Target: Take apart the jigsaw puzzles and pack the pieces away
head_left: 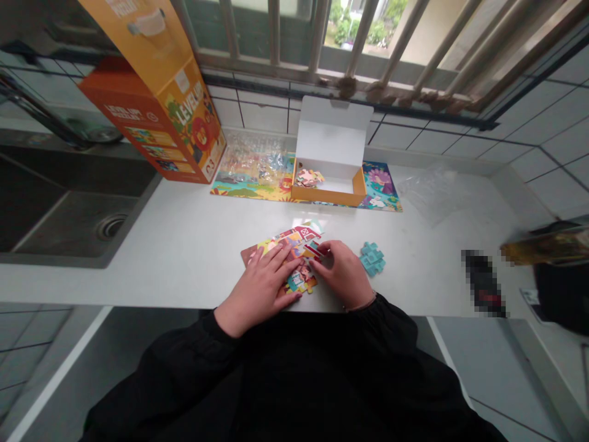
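Observation:
A partly joined jigsaw puzzle [301, 276] lies on the white counter in front of me, with a red barn among its pictures. My left hand [264, 279] rests flat over its left part, fingers stretched out, covering much of it. At the puzzle's right side, my right hand [343, 270] pinches a puzzle piece [313, 248] between thumb and fingers. That piece is tilted, its edge touching or just above the puzzle; I cannot tell which. Just right of my right hand sits a small pile of teal puzzle pieces [372, 258].
Behind the puzzle, an open box [329, 195] holding loose pieces [308, 178] stands on a colourful picture sheet [253, 188]. Clear plastic bags [257, 153] lie on that sheet. A tall orange puzzle box [151, 123] stands beside the sink [92, 215]. More clear plastic [432, 193] lies right.

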Demonstrator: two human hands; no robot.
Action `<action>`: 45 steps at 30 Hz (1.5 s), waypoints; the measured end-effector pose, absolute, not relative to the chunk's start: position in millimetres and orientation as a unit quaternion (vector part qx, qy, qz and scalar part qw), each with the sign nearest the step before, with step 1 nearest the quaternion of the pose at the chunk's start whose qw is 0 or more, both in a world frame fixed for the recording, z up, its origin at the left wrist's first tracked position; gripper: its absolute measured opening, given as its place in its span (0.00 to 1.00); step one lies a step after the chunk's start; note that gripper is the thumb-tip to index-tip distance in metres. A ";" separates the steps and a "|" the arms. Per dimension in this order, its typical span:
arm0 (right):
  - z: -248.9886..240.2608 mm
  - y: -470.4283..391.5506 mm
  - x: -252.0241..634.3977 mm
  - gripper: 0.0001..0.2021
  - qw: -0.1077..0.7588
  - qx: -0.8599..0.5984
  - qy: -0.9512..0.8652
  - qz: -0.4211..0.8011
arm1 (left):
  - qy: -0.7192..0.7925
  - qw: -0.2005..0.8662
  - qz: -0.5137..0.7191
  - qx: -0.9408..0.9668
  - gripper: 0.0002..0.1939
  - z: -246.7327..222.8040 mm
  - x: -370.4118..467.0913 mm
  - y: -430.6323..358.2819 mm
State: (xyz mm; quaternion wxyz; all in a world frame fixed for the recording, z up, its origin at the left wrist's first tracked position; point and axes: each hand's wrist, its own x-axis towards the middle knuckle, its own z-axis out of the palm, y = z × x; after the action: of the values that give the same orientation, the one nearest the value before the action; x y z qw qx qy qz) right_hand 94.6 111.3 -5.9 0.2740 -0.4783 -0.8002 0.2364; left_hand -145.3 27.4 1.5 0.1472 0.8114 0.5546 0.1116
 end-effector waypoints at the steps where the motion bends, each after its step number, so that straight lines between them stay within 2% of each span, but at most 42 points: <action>1: -5.0 110.3 98.7 0.09 0.285 -0.486 -0.786 0.254 | 0.554 0.151 0.113 0.811 0.37 1.4 -146.2 27.8; 5: 4.5 106.2 124.9 0.18 0.339 -0.531 -0.733 0.256 | 0.547 0.159 0.128 0.812 0.38 0.2 -152.0 30.6; 9: 15.1 107.4 165.6 0.12 0.378 -0.582 -0.714 0.094 | 0.539 0.167 0.131 0.815 0.36 -1.0 -160.0 36.9; 13: 12.9 112.8 201.8 0.10 0.355 -0.584 -0.730 -0.008 | 0.534 0.165 0.139 0.817 0.34 -1.3 -163.9 41.7; 18: -3.0 109.0 213.0 0.10 0.263 -0.539 -0.800 0.019 | 0.528 0.161 0.154 0.819 0.32 -2.3 -163.9 42.0; 21: -11.8 105.0 210.1 0.12 0.259 -0.539 -0.801 0.030 | 0.528 0.161 0.165 0.818 0.32 -2.6 -163.6 41.4; 26: -20.1 110.9 211.1 0.29 0.234 -0.564 -0.792 0.022 | 0.529 0.162 0.165 0.816 0.31 -1.2 -163.3 41.6; 29: -20.2 117.8 213.0 0.24 0.201 -0.545 -0.812 0.049 | 0.530 0.161 0.155 0.818 0.31 0.5 -162.9 41.6; 35: -19.8 122.1 204.1 0.17 0.224 -0.533 -0.815 0.039 | 0.531 0.157 0.162 0.817 0.30 1.1 -161.8 41.3; 39: -21.2 120.4 198.4 0.16 0.231 -0.529 -0.815 0.044 | 0.533 0.153 0.159 0.817 0.29 0.9 -161.4 41.2; 45: -9.4 114.0 182.9 0.20 0.257 -0.559 -0.788 0.016 | 0.528 0.152 0.165 0.819 0.30 0.7 -160.9 40.8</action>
State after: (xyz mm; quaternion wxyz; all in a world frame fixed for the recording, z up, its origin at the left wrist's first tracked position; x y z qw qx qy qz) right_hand 182.9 114.0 -9.4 0.2571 -0.5587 -0.7884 0.0155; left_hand -160.9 40.8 0.7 0.1518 0.8188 0.5285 0.1652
